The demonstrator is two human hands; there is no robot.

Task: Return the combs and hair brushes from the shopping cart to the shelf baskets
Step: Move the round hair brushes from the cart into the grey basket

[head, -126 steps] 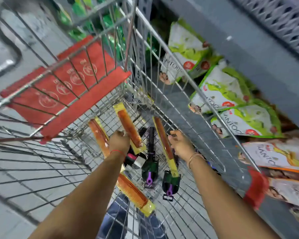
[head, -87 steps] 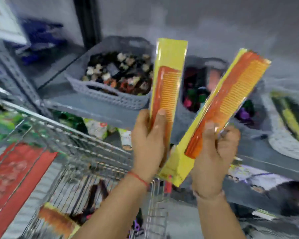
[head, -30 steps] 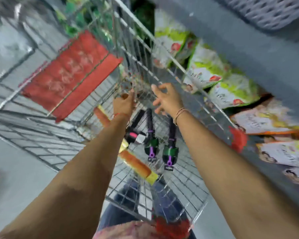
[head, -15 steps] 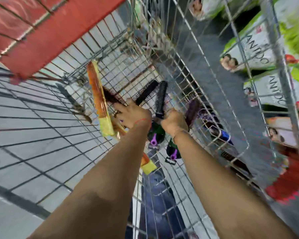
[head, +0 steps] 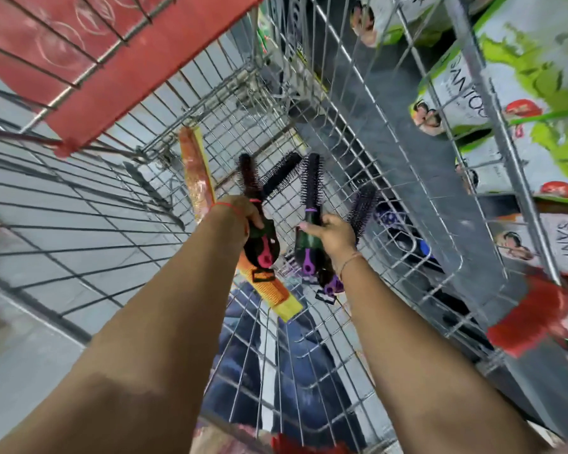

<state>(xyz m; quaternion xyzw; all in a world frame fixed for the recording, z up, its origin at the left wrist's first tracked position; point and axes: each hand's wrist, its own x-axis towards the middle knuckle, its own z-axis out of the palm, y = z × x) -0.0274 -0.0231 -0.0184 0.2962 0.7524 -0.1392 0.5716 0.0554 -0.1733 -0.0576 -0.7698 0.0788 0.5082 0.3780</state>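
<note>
Both my hands are down inside the wire shopping cart (head: 345,103). My left hand (head: 243,213) grips two round hair brushes with pink-tipped black handles (head: 263,247); their bristle heads fan out above my fingers. My right hand (head: 333,232) holds two round brushes with purple trim: one stands upright (head: 311,188), the other (head: 361,208) leans right. Two orange combs in yellow packaging lie on the cart floor, one at the back left (head: 195,175), one under my left wrist (head: 273,291). The shelf baskets are out of view.
The cart's red child-seat flap (head: 112,63) hangs at the upper left. Green and white product packs (head: 522,77) fill the shelf to the right of the cart, with a red tag (head: 525,319) below them. Grey floor shows through the cart's left side.
The two combs I held up at the shelf are gone from my hands. Both hands came back into the cart, closed on the round brushes and lifted them off the cart floor.
</note>
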